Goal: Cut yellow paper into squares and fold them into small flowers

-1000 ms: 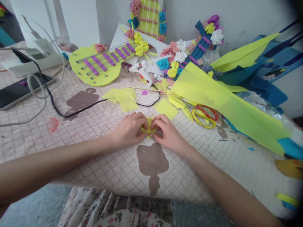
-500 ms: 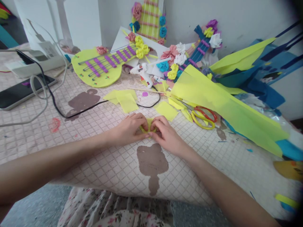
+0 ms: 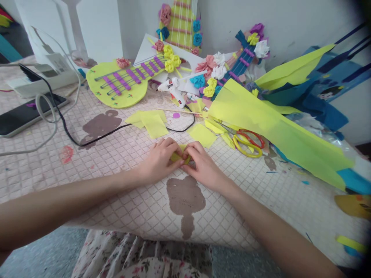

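Observation:
Between my two hands is a small piece of yellow crepe paper [image 3: 176, 157], partly hidden by the fingers. My left hand [image 3: 162, 159] pinches its left side, thumb below and fingers curled over the top. On the other side my right hand [image 3: 201, 164] grips the paper with thumb and fingertips, close against the left fingertips. Just beyond the hands lie cut yellow paper squares [image 3: 155, 125] and another yellow square [image 3: 202, 135]. Scissors [image 3: 246, 143] with red and yellow handles rest to the right, beside a large yellow paper sheet [image 3: 261, 123].
A white glue gun [image 3: 175, 92] with a black cord [image 3: 101, 134] stands behind the squares. Paper guitars, one yellow [image 3: 116, 87] and one blue [image 3: 242, 63], carry paper flowers. At left are a phone [image 3: 31, 114] and a power strip [image 3: 37, 79] on the quilted tablecloth [image 3: 139, 208].
The fingers have drawn slightly closer together over the yellow paper, and less of it shows between them. My left hand has shifted a little to the right.

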`<state>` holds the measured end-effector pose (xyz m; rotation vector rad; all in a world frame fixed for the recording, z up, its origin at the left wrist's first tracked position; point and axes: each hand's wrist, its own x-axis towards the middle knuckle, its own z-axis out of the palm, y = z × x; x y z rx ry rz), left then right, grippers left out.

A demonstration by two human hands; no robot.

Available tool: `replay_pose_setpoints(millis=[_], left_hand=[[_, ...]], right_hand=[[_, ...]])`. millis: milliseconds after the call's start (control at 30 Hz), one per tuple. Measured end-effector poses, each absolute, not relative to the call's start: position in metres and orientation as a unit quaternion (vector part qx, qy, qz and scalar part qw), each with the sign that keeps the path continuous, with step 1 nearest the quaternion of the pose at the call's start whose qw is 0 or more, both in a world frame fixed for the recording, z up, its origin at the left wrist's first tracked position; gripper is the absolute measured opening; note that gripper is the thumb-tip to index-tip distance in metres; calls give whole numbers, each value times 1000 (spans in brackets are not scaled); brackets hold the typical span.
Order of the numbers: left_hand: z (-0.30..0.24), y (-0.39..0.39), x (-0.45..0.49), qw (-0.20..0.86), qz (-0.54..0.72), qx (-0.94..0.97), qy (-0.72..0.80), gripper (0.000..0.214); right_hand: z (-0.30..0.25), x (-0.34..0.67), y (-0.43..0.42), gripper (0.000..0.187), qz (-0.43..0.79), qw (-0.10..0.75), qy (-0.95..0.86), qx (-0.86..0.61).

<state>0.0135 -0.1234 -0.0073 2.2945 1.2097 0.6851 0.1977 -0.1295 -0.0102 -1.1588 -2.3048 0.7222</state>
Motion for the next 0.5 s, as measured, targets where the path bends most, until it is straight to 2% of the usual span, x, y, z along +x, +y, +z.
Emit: replay_pose_setpoints(millis=[300,500], left_hand=[[-14,-132,20,117,211,860,450,15],[-14,-134,20,113,205,860,453,14]], right_hand=[[-1,209,-123,20,339,236,-824,-389],[-8,207,-123,17,260,258,-818,-444]])
